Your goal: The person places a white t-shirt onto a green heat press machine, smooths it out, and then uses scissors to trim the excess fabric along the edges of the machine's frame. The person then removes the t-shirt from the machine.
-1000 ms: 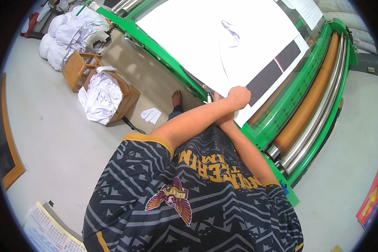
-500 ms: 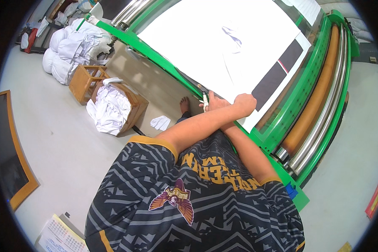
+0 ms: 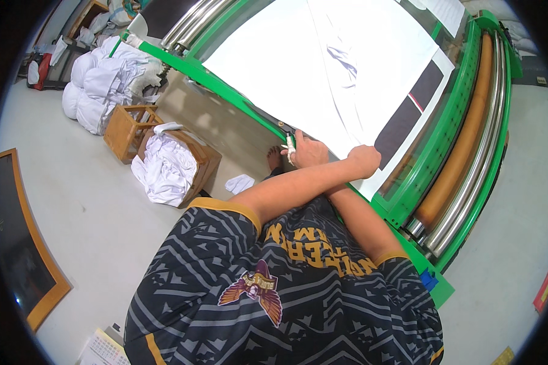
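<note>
My forearms cross, the left over the right. My left hand [image 3: 364,162] is closed in a fist at the near edge of the white fabric [image 3: 274,67], and long creases run through the cloth toward it. My right hand [image 3: 309,151], to the left of the other, grips a pair of scissors [image 3: 290,149] with whitish handles. Their dark blades lie by the fabric's near-left edge; their tips are hard to make out. A dark panel with a red and white stripe [image 3: 411,109] lies on a white sheet beside the fabric, just beyond my left hand.
The green machine frame [image 3: 225,100] carries the fabric, with a brown roller [image 3: 463,146] and metal rollers on the right. Left stand a box of white cloth [image 3: 167,167], a wooden stool [image 3: 128,131] and a white cloth heap [image 3: 103,79]. A cloth scrap [image 3: 240,184] lies on the floor.
The creases in the white fabric have lengthened and now run down toward my left hand. My right hand shows more fully, still with the scissors. The whole view has shifted slightly.
</note>
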The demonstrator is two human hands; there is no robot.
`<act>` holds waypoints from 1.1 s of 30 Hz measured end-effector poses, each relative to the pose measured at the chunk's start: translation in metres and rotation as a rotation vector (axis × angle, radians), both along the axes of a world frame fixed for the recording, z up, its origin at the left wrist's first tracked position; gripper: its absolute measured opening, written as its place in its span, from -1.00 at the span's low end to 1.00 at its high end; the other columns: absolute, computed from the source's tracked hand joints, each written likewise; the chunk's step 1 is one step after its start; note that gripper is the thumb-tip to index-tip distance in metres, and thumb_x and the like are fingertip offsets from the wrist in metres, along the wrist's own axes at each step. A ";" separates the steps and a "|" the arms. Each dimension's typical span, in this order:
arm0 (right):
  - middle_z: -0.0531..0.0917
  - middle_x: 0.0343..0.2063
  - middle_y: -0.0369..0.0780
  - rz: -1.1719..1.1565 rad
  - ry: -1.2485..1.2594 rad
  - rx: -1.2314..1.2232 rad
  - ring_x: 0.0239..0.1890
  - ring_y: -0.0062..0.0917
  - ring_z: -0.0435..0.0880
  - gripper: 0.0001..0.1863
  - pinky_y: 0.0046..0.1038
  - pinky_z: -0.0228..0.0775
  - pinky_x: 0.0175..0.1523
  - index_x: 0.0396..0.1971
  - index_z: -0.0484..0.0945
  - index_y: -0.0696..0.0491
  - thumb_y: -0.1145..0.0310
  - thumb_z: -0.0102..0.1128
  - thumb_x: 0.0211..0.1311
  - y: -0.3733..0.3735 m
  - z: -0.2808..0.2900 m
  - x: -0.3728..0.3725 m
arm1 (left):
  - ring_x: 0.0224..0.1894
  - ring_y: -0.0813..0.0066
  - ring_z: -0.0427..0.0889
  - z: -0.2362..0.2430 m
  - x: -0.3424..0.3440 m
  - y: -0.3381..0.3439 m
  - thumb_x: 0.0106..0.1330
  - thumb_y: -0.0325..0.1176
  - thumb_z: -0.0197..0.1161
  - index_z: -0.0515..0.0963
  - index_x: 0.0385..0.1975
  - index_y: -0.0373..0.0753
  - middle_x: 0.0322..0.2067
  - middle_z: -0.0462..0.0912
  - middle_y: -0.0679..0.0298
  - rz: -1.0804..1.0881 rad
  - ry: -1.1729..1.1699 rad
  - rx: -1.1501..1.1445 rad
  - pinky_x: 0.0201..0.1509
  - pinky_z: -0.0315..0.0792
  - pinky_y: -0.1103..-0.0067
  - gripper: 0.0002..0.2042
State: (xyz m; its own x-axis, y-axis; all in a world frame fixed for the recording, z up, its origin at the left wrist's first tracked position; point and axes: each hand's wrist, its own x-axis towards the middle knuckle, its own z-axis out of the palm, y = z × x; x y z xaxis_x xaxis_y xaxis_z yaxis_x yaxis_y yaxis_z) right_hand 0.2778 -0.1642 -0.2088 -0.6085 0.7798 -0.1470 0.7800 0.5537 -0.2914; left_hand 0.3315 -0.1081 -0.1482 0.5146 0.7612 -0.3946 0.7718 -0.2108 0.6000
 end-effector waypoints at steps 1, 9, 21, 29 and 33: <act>0.78 -0.51 -0.12 0.015 0.031 0.021 -0.47 -0.16 0.84 -0.19 -0.15 0.67 -0.33 0.11 0.54 0.17 -0.32 0.44 0.31 0.002 0.002 -0.003 | 0.01 0.02 0.91 -0.001 -0.001 0.001 0.35 -0.45 0.36 0.87 -0.14 -0.28 -0.08 0.90 -0.02 0.005 -0.007 -0.013 0.04 0.80 0.22 -0.80; 0.75 -0.53 -0.14 0.014 0.192 0.092 -0.48 -0.17 0.82 -0.13 -0.15 0.59 -0.39 0.13 0.57 0.17 -0.35 0.50 0.21 0.015 -0.008 -0.040 | 0.00 -0.09 0.89 -0.001 -0.008 0.011 0.33 -0.46 0.33 0.84 -0.17 -0.39 -0.09 0.88 -0.14 0.008 -0.081 -0.086 0.06 0.79 0.16 -0.79; 0.79 -0.41 -0.10 0.006 0.152 0.030 -0.40 -0.22 0.83 -0.18 -0.19 0.65 -0.23 0.16 0.63 0.16 -0.26 0.53 0.19 0.035 -0.011 -0.088 | -0.03 -0.24 0.84 -0.014 -0.017 0.026 0.34 -0.40 0.23 0.77 -0.28 -0.51 -0.17 0.83 -0.28 -0.037 -0.219 -0.116 0.13 0.72 0.08 -0.73; 0.80 -0.42 -0.11 0.023 0.120 0.040 -0.42 -0.22 0.83 -0.12 -0.17 0.62 -0.27 0.20 0.60 0.18 -0.34 0.47 0.23 0.046 -0.029 -0.129 | -0.07 -0.28 0.83 -0.029 -0.020 0.037 0.34 -0.34 0.24 0.75 -0.32 -0.55 -0.24 0.81 -0.30 -0.081 -0.211 -0.143 0.10 0.71 0.07 -0.68; 0.81 -0.41 -0.10 0.025 0.113 0.017 -0.40 -0.21 0.85 -0.11 -0.18 0.63 -0.26 0.22 0.59 0.18 -0.35 0.46 0.25 0.052 -0.016 -0.138 | -0.09 -0.27 0.83 -0.033 -0.024 0.037 0.33 -0.32 0.24 0.75 -0.34 -0.55 -0.26 0.80 -0.33 -0.118 -0.217 -0.142 0.07 0.70 0.06 -0.68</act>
State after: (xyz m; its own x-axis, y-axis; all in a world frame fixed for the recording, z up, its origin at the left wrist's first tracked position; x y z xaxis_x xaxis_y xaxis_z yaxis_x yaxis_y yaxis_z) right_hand 0.1397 -0.1126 -0.2246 -0.6395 0.7663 -0.0626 0.7287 0.5781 -0.3672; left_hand 0.3073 -0.0708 -0.1816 0.6804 0.6360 -0.3641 0.5974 -0.1936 0.7782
